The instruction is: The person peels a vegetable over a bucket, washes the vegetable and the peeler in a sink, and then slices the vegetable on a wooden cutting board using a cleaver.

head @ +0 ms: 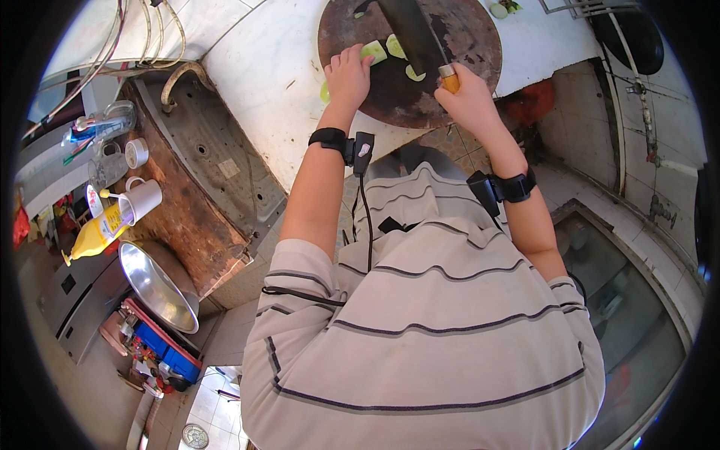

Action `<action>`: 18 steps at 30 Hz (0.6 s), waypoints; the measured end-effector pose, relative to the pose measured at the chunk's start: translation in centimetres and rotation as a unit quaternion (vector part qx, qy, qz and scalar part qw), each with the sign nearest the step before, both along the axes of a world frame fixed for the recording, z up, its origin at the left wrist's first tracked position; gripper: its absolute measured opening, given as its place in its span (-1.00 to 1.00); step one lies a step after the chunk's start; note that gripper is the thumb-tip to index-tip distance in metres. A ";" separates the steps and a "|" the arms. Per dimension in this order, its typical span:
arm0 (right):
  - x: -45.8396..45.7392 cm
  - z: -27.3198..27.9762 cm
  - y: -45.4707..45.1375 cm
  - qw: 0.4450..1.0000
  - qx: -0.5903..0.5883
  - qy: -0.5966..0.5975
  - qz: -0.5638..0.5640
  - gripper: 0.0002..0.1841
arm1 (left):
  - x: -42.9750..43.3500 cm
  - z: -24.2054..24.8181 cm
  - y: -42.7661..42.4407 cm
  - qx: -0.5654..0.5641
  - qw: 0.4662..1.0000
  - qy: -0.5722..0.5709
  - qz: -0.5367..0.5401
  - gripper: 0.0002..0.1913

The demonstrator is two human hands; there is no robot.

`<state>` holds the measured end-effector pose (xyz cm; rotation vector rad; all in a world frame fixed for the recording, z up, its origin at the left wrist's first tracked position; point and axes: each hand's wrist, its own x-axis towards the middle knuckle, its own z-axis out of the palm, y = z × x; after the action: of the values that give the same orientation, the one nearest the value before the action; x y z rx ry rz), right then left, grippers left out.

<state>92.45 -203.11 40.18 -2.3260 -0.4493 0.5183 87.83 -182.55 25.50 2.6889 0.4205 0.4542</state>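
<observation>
A round wooden chopping board (399,107) lies on the white counter. My left hand (347,79) holds a piece of pale green peeled cucumber (373,52) on its left side. My right hand (469,95) is closed around the wooden handle of a cleaver (413,36), whose broad dark blade reaches over the board. Cut slices lie beside the blade: one (396,46) next to the held piece, another (415,73) nearer to me. Some green peel or cucumber (324,91) shows at the board's left edge, partly hidden by my left hand.
More green scraps (499,10) sit on the counter at the upper right. To the left are a metal sink (225,146), a wooden shelf (185,208) with a white mug (140,201) and a yellow bottle (95,233), and a steel bowl (160,287). Pipes run along the right wall.
</observation>
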 end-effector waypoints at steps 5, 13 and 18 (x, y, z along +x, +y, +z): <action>-0.6 -1.5 1.1 1.000 -0.002 0.013 0.013 -0.65 | 0.0 0.4 -0.2 -0.030 0.999 -0.009 0.008 -0.65; -1.8 -3.1 1.3 0.999 -0.036 -0.004 0.012 -0.74 | -0.1 0.3 -0.1 -0.036 0.999 -0.031 0.001 -0.68; -2.0 -1.8 1.1 0.995 -0.091 0.031 0.040 -0.68 | -0.1 0.3 -0.2 -0.035 0.999 -0.024 0.004 -0.68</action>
<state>90.45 -202.04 38.34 -2.4660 -0.4838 0.6946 87.68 -182.70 25.83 2.6040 0.4261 0.4964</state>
